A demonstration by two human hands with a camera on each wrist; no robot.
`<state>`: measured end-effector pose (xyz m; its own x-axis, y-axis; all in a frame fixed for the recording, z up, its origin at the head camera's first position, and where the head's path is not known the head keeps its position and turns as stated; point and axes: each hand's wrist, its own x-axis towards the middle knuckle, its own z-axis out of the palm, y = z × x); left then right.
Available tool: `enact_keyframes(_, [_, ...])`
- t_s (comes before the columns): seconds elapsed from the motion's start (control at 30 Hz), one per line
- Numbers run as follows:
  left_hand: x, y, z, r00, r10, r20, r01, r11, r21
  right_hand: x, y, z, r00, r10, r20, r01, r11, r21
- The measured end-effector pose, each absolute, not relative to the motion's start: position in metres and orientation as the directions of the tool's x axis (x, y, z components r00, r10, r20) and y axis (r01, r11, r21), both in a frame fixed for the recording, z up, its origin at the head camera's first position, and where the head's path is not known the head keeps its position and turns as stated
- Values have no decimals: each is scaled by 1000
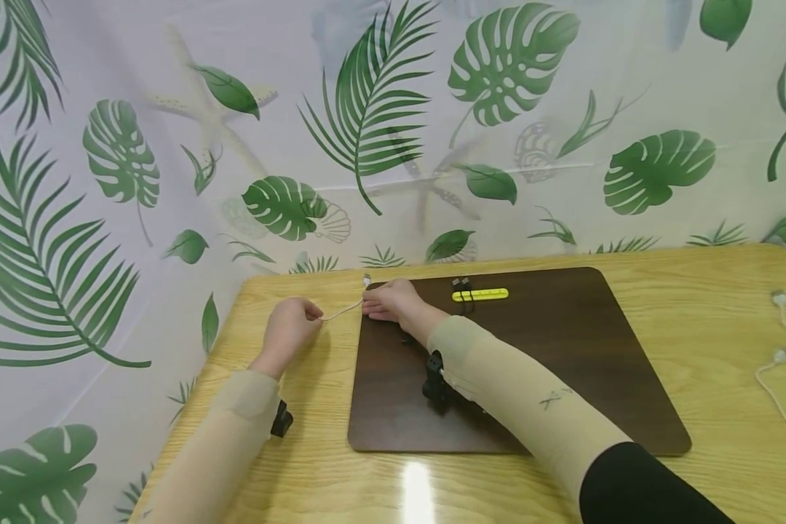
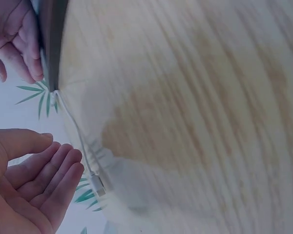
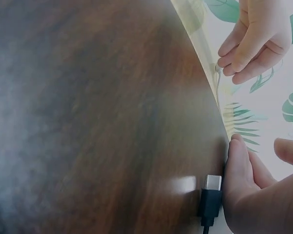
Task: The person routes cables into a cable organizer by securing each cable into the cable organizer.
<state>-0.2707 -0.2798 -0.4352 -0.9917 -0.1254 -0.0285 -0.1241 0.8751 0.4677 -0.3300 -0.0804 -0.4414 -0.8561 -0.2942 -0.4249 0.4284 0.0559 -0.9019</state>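
A white charging cable (image 1: 342, 311) runs between my hands, by the far left corner of the dark brown board (image 1: 530, 378). Its one plug (image 1: 367, 279) shows beyond that corner; the other plug (image 2: 97, 185) lies just past my left fingertips. My left hand (image 1: 290, 327) is beside the cable, thumb near the loosely bent fingers; in its wrist view nothing is gripped. My right hand (image 1: 396, 302) rests at the board's corner, fingers fairly straight along the edge and thumb (image 3: 289, 151) apart. Below it lies a black cable's plug (image 3: 210, 200).
A yellow cable holder (image 1: 487, 294) with black cables (image 1: 461, 285) sits on the board's far part. Two white cables (image 1: 769, 375) lie on the table at the right. A leaf-patterned cloth (image 1: 393, 145) stands behind and to the left of the wooden table (image 1: 314, 444).
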Motion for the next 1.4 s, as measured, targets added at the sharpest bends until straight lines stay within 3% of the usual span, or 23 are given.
enact_keyframes(0.23, [-274, -280, -439, -995, -102, -8, -97, 918, 385, -335, -87, -443, -847, -296, -443, 444, 67, -894])
enact_keyframes(0.8, [-282, -276, -452, -1000, -16, 27, -12, 989, 147, -340, -102, -436, -874, -204, -440, 359, 338, -870])
enact_keyframes(1.4, [-271, -275, -449, -998, 40, 53, 51, 969, 241, -334, -98, -437, -835, -301, -461, 386, 277, -880])
